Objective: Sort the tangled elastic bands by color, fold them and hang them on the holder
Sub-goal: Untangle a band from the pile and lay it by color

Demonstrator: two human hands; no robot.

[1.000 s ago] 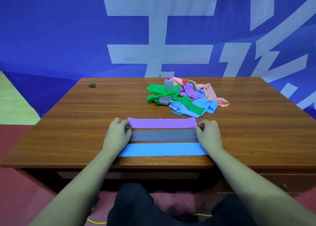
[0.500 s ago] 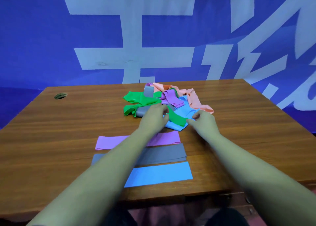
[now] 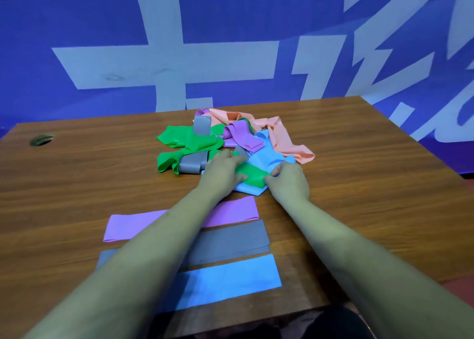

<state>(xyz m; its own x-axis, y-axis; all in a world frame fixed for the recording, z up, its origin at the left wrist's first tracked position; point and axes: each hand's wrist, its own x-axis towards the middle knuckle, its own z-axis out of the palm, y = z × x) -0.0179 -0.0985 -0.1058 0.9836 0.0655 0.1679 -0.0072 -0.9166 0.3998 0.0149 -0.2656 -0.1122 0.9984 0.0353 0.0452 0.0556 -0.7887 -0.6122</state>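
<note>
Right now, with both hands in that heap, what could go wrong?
The green band between left hand and right hand weaves through the tangled pile; tugging may tighten it. Forearms cross over the flat purple band, flat grey band and flat blue band, and might skew them.

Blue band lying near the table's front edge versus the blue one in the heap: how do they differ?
The front blue band lies flat as a smooth strip; the tangled blue band is crumpled. The front blue band lies clear of other bands; the tangled blue band runs under a green band and is pinched by the right hand. Both are the same light blue.
</note>
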